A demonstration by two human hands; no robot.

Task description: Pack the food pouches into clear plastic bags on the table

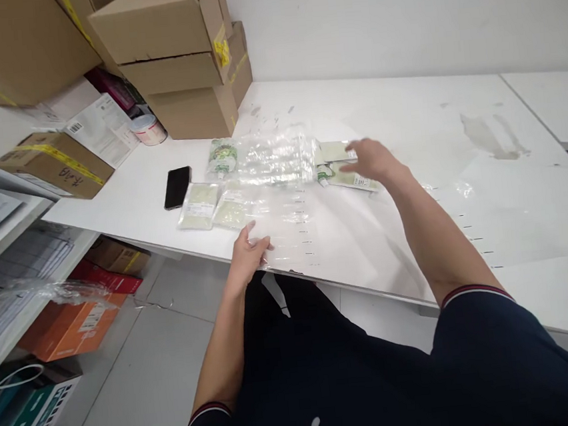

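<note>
My left hand [248,255] is at the table's front edge, thumb and fingers apart, touching the near corner of a clear plastic air-column sheet [285,229]. My right hand [372,161] reaches over pale green pouches [345,175] with spouts and labels, its fingers spread; contact with them is unclear. Left of these lies inflated clear bubble packaging [273,157], with a green-printed pouch [222,157] at its left end. Two flat pale green pouches lie in front: one pouch [199,206] beside the phone, the other pouch [230,208] partly under the clear sheet.
A black phone [178,187] lies at the left of the white table [379,107]. Cardboard boxes [166,37] are stacked at the back left near a small tub [149,129]. More clear film [505,218] spreads at the right. Shelves with boxes [74,327] stand at far left.
</note>
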